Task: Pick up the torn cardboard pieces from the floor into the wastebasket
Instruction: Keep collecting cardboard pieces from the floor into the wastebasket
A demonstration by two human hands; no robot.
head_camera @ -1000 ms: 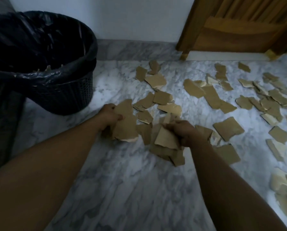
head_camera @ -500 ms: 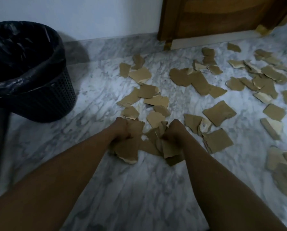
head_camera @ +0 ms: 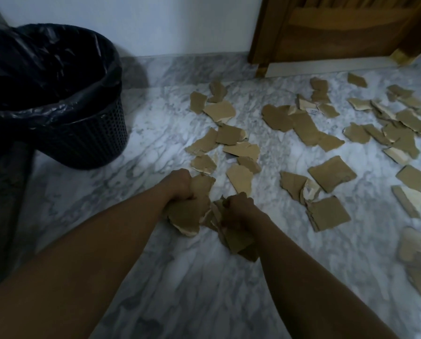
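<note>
2 hands (head_camera: 180, 184) (head_camera: 238, 211), 1 wastebasket (head_camera: 94, 143), over 30 cardboard pieces (head_camera: 331, 173).

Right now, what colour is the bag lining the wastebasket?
The bag is black; the head view shows it best.

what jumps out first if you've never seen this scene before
Torn cardboard pieces litter the marble floor, spreading from the middle toward the right and up to a wooden door. At the centre, the left hand and the right hand each grip a bunch of pieces. A black wastebasket lined with a black bag stands at the left by the wall.
</note>
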